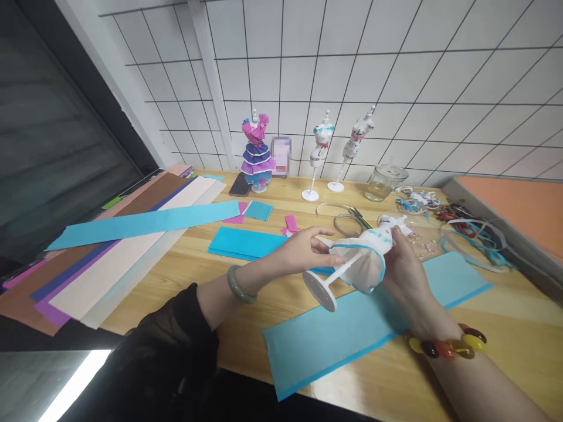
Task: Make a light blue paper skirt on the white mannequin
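Observation:
A small white dress-form mannequin [379,239] lies tilted in my right hand [407,275], whose fingers are closed around its upper body. Its round white base [320,291] points down to the left on a thin pole. A sheer white skirt [367,272] with blue edging hangs about the waist. My left hand [303,249] is at the skirt's left edge, fingers apart and curved, one fingertip touching or very close to the hem. Beneath the mannequin, a long light-blue paper strip [325,337] with a darker blue border lies on the wooden table [240,343].
Folded blue paper [246,241] lies left of the mannequin, beyond my left forearm. Long coloured strips [145,225] overlap at the left. At the back stand a dressed mannequin [257,155], two bare ones [322,143] and a glass jar [382,183]. Wire [347,224] and ribbons [475,237] lie right.

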{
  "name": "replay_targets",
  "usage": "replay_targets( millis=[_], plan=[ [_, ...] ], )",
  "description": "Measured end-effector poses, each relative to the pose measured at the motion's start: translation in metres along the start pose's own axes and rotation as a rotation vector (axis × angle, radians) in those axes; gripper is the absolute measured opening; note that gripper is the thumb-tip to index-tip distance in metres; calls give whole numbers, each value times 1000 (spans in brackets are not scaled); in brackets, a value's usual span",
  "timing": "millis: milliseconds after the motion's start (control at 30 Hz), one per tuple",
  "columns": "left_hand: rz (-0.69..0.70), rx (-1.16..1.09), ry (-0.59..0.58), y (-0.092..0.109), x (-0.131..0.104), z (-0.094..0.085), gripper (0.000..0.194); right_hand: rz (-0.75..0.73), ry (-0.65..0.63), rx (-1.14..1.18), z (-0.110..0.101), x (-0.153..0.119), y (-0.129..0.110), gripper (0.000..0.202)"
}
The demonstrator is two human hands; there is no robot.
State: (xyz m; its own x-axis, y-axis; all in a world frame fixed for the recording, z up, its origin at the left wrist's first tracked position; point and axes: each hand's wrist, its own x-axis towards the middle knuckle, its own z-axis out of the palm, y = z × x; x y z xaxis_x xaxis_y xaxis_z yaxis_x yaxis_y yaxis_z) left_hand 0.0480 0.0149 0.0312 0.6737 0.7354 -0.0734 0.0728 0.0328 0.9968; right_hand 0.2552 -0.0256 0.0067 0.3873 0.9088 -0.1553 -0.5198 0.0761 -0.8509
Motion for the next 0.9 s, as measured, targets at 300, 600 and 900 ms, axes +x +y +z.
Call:
replay_targets(
  millis=[300, 600, 900],
  plan=[
    [-25, 199, 68, -13, 5, -4, 42, -65, -18, -22, -8, 11, 5, 29],
    [-49, 137, 10, -11, 4, -4, 57, -64, -1, -7, -7, 11, 8, 27],
    [-66, 225, 23, -18, 10, -6, 42, -84, -37, -7, -4, 5, 8, 24]
  ],
)
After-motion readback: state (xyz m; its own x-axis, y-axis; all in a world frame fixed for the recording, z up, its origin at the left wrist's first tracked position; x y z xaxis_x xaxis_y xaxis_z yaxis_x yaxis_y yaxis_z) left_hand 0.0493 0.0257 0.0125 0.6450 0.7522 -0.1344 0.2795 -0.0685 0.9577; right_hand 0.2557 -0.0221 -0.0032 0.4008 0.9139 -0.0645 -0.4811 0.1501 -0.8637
